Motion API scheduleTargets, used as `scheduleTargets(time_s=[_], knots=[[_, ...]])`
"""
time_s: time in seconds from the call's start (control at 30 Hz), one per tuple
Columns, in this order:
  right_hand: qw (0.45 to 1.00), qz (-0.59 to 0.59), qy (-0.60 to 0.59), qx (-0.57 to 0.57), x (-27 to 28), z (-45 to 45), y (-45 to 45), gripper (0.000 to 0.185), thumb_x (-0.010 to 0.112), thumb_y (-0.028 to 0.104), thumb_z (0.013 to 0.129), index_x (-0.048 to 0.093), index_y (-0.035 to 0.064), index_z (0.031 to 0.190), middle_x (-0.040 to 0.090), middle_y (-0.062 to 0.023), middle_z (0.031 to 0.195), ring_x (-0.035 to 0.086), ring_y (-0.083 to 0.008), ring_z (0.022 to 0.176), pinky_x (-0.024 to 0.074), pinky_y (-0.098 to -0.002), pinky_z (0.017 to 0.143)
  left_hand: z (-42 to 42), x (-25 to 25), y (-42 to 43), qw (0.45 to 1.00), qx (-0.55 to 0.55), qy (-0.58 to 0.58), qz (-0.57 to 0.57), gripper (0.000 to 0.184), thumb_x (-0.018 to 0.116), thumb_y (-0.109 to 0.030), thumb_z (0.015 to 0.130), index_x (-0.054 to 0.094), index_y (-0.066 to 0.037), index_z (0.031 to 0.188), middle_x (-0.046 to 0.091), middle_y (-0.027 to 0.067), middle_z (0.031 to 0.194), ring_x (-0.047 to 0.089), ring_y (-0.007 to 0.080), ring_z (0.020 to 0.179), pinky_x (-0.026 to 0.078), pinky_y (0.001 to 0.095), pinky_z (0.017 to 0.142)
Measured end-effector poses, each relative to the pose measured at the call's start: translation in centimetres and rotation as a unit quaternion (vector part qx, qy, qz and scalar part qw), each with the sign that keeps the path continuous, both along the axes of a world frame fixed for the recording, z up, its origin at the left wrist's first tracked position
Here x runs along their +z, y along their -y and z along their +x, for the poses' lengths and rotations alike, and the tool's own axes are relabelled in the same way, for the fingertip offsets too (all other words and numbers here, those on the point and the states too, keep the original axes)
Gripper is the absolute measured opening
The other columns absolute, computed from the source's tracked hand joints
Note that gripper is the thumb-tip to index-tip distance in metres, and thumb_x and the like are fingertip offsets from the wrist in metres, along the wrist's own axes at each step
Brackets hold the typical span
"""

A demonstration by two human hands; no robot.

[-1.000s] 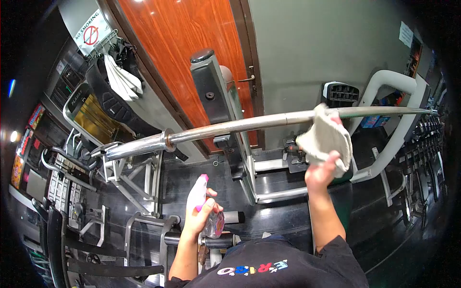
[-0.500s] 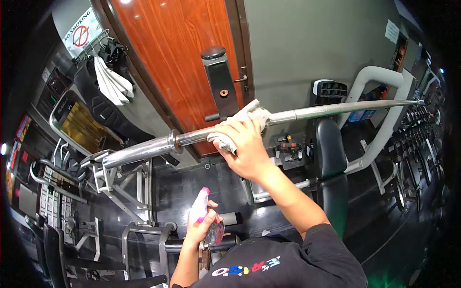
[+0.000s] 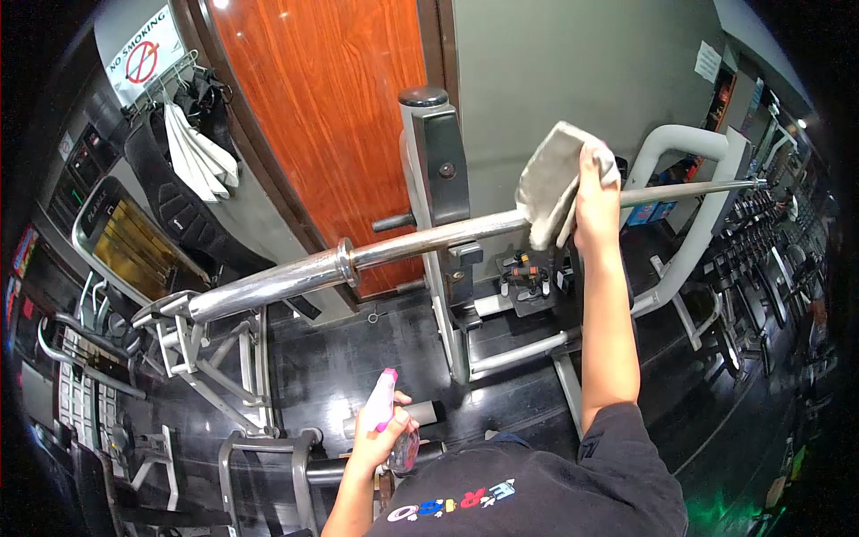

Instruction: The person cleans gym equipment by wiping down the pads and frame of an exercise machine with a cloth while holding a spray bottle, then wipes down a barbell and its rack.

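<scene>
A long metal barbell [image 3: 429,237] lies across the view, its thick sleeve end at the left. My right hand [image 3: 597,201] is closed on a grey-white cloth [image 3: 555,170], which hangs against the bar right of the rack post. Part of the bar behind the cloth and hand is hidden. Low in front of my body, my left hand [image 3: 376,438] is wrapped round a spray bottle [image 3: 386,407] with a pink and white head and a clear body. The nozzle points up, apart from the bar.
A rack upright [image 3: 438,179] stands behind the bar, before an orange-brown door [image 3: 322,107]. A white-framed machine [image 3: 693,215] and rows of dumbbells [image 3: 756,242] are at the right. White cloths and a black belt [image 3: 179,188] hang at the left.
My right hand has slid the cloth rightward along the bar, past the rack upright. The cloth now spreads upward, more unfolded. My left hand keeps the spray bottle low.
</scene>
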State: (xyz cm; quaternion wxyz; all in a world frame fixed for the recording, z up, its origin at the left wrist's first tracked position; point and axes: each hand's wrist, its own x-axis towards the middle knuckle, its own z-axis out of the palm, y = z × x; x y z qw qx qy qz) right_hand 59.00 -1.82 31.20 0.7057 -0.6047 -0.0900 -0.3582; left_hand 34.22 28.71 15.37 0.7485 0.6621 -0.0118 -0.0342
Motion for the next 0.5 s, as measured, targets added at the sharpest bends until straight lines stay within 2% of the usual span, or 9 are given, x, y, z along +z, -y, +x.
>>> scheduleTargets(time_s=[0.1, 0.17, 0.23, 0.27, 0.3, 0.37, 0.43, 0.47, 0.5], knots=[[0.989, -0.017, 0.137, -0.055, 4.5, 0.5, -2.4, 0.017, 0.054, 0.017, 0.100, 0.060, 0.0022, 0.105, 0.060, 0.0011, 0.085, 0.053, -0.0084, 0.079, 0.0444, -0.0243, 0.074, -0.2, -0.1, -0.8, 1.000, 0.001, 0.003, -0.006, 0.046, 0.068, -0.031, 0.089, 0.049, 0.003, 0.113, 0.059, 0.0082, 0.070, 0.064, 0.0209, 0.072, 0.052, 0.0371, 0.076], [0.968, -0.085, 0.177, -0.155, 6.8, 0.2, -4.4, 0.014, 0.058, 0.012, 0.096, 0.060, 0.0021, 0.105, 0.064, -0.0073, 0.091, 0.060, -0.0142, 0.083, 0.0474, -0.0291, 0.078, -0.1, -0.8, -1.3, 1.000, -0.003, 0.017, -0.006, 0.040, 0.068, -0.027, 0.090, 0.054, 0.003, 0.113, 0.062, 0.0061, 0.072, 0.065, 0.0167, 0.073, 0.053, 0.0329, 0.075], [0.906, -0.197, 0.283, -0.246, 7.6, 0.8, -7.1, 0.019, 0.066, 0.011, 0.086, 0.061, 0.0042, 0.103, 0.064, -0.0148, 0.097, 0.063, -0.0315, 0.089, 0.0500, -0.0387, 0.078, -0.1, -1.1, -1.6, 1.000, -0.006, 0.030, -0.007, 0.034, 0.067, -0.022, 0.091, 0.058, 0.002, 0.112, 0.065, 0.0039, 0.073, 0.067, 0.0124, 0.074, 0.053, 0.0287, 0.073], [0.879, -0.256, 0.302, -0.267, 7.1, 1.2, -8.9, 0.020, 0.068, 0.012, 0.082, 0.062, 0.0085, 0.101, 0.061, -0.0118, 0.095, 0.060, -0.0321, 0.088, 0.0507, -0.0417, 0.076, -0.1, -1.2, -1.7, 1.000, -0.008, 0.025, -0.001, 0.034, 0.067, -0.022, 0.090, 0.058, 0.002, 0.112, 0.066, 0.0041, 0.074, 0.067, 0.0124, 0.075, 0.053, 0.0286, 0.072], [0.827, -0.390, 0.277, -0.297, 6.6, 0.3, -10.4, 0.021, 0.068, 0.012, 0.079, 0.061, 0.0135, 0.099, 0.059, -0.0085, 0.091, 0.058, -0.0306, 0.086, 0.0520, -0.0412, 0.073, -0.1, -1.3, -1.8, 1.000, -0.010, 0.020, 0.005, 0.034, 0.067, -0.022, 0.090, 0.058, 0.003, 0.111, 0.066, 0.0043, 0.074, 0.067, 0.0124, 0.075, 0.053, 0.0284, 0.072], [0.791, -0.503, 0.248, -0.245, 3.9, 0.9, -12.2, 0.016, 0.068, 0.012, 0.080, 0.063, 0.0168, 0.094, 0.058, -0.0041, 0.088, 0.060, -0.0276, 0.083, 0.0534, -0.0376, 0.070, -0.3, -1.4, -2.0, 1.000, -0.011, 0.023, 0.010, 0.034, 0.067, -0.023, 0.090, 0.058, 0.002, 0.111, 0.067, 0.0040, 0.074, 0.067, 0.0125, 0.075, 0.054, 0.0285, 0.072], [0.839, -0.492, 0.202, -0.117, 2.9, -0.1, -10.7, 0.016, 0.069, 0.016, 0.081, 0.064, 0.0154, 0.096, 0.061, -0.0053, 0.091, 0.062, -0.0279, 0.085, 0.0539, -0.0381, 0.073, -0.2, -1.5, -2.6, 0.999, -0.012, 0.030, 0.012, 0.034, 0.068, -0.023, 0.090, 0.058, 0.002, 0.111, 0.067, 0.0037, 0.074, 0.067, 0.0127, 0.075, 0.054, 0.0286, 0.071], [0.837, -0.495, 0.202, -0.118, 1.8, -0.3, -9.7, 0.016, 0.069, 0.016, 0.081, 0.064, 0.0154, 0.096, 0.061, -0.0053, 0.091, 0.062, -0.0279, 0.085, 0.0539, -0.0381, 0.073, -0.3, -1.7, -2.8, 0.999, -0.008, 0.030, 0.014, 0.034, 0.068, -0.023, 0.090, 0.058, 0.002, 0.111, 0.067, 0.0035, 0.073, 0.067, 0.0128, 0.074, 0.054, 0.0286, 0.071], [0.848, -0.499, 0.169, -0.051, 0.2, -0.4, -8.6, 0.014, 0.067, 0.014, 0.084, 0.065, 0.0121, 0.097, 0.062, -0.0075, 0.090, 0.063, -0.0277, 0.083, 0.0526, -0.0377, 0.073, -0.6, -2.0, -3.1, 0.999, -0.005, 0.027, 0.016, 0.034, 0.068, -0.023, 0.090, 0.058, 0.002, 0.111, 0.066, 0.0033, 0.073, 0.068, 0.0129, 0.074, 0.054, 0.0287, 0.071]])
